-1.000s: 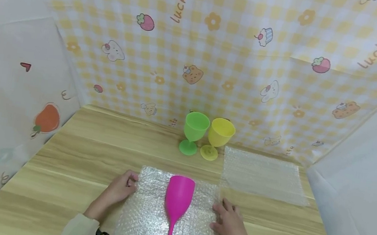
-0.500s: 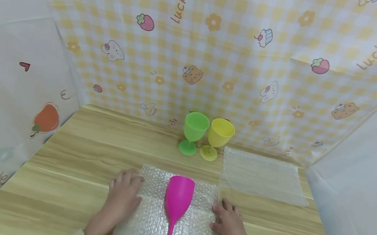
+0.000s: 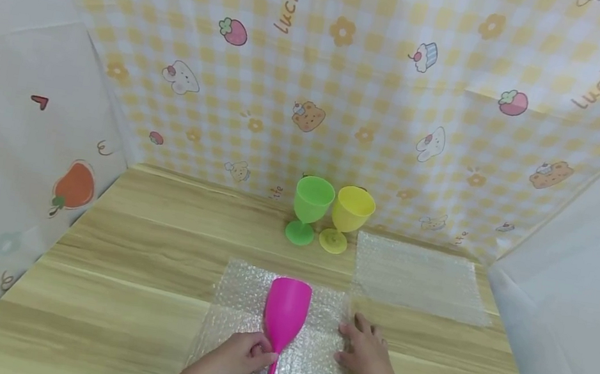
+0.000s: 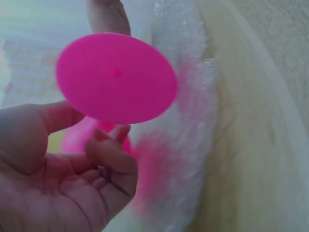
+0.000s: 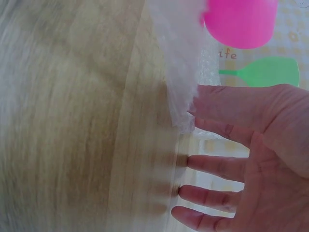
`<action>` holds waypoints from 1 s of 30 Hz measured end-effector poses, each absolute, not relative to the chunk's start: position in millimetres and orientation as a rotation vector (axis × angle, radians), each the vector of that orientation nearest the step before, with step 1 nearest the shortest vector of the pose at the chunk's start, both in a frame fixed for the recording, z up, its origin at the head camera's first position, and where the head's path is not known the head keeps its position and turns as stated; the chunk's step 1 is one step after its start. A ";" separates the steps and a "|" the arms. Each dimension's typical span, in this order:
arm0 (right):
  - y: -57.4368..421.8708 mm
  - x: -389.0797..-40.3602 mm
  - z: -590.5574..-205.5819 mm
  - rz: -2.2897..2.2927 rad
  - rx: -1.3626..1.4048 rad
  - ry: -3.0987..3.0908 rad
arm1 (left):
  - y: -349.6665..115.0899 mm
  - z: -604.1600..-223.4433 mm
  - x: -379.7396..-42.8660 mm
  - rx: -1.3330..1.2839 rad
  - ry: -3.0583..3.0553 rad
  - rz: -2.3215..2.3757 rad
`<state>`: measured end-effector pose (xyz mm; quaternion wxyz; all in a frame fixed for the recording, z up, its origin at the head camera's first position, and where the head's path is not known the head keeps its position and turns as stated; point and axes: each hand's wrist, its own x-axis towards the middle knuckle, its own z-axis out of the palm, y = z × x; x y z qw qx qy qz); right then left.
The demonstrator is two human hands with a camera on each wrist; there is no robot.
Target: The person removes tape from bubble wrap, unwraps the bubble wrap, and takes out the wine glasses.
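A pink plastic goblet (image 3: pixel 287 314) lies on its side on a sheet of bubble wrap (image 3: pixel 238 291), bowl pointing away from me. Its stem is pinched by my left hand (image 3: pixel 242 356) just below the bowl. In the left wrist view the round foot (image 4: pixel 116 77) faces the camera and partly covers the stem and the left hand's fingertips (image 4: pixel 124 131). My right hand (image 3: pixel 368 355) rests at the wrap's right edge with its fingers spread. The right wrist view has its thumb (image 5: pixel 212 99) against the wrap and the other fingertips touching the table.
A green goblet (image 3: pixel 313 200) and a yellow goblet (image 3: pixel 353 210) stand upright side by side at the back of the wooden table (image 3: pixel 140 241). Another bubble wrap sheet (image 3: pixel 420 279) lies flat at the back right. A checked cloth (image 3: pixel 347 103) hangs behind.
My left hand has left the wrap's left edge, moved right and toward me, and taken hold of the pink goblet's stem. The right hand has stayed in place.
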<state>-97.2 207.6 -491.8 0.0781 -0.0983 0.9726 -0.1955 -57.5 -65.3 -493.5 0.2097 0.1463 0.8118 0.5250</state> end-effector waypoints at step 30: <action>204.8 -97.5 -492.0 -0.612 -0.242 2.902 | -92.2 -469.7 -88.9 0.262 1.991 1.821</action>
